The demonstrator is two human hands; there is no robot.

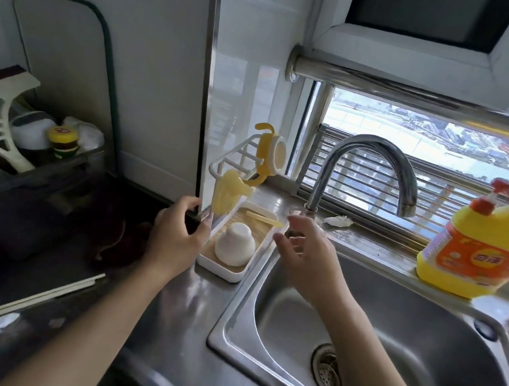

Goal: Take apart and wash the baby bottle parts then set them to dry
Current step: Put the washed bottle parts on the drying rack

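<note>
Head view looked down on a steel counter (180, 314) and a sink (426, 320) beneath a window. Your left hand (177, 237) was at the left edge of a white drying tray (227, 273), which stood on the counter just left of the sink. Its thumb and fingers were curled toward each other beside the tray's rim, but I could not tell whether they gripped the rim or only touched it. Your right hand (302, 260) hovered over the sink's rear left corner, just beside the tray's right edge. Its fingers were loosely spread and held nothing that could be made out.

The baby bottle parts were on and above the tray. A white bottle body (235, 244) stood upside down on the tray's wood-coloured floor. A yellow straw (262, 218) lay across the tray's far end. A white wire rack (213, 169) rose at the back of the tray. A yellow handle ring (264, 151) with a white collar hung on the rack, and a translucent yellow piece (228, 192) hung lower, just above the tray.

A curved chrome tap (324, 177) stood behind the sink. A crumpled tissue (339, 220) lay near the tap's base. A yellow dish soap jug (484, 249) with a red cap stood on the ledge to the right. Pale chopsticks (23, 299) lay on the dark surface at far left.
</note>
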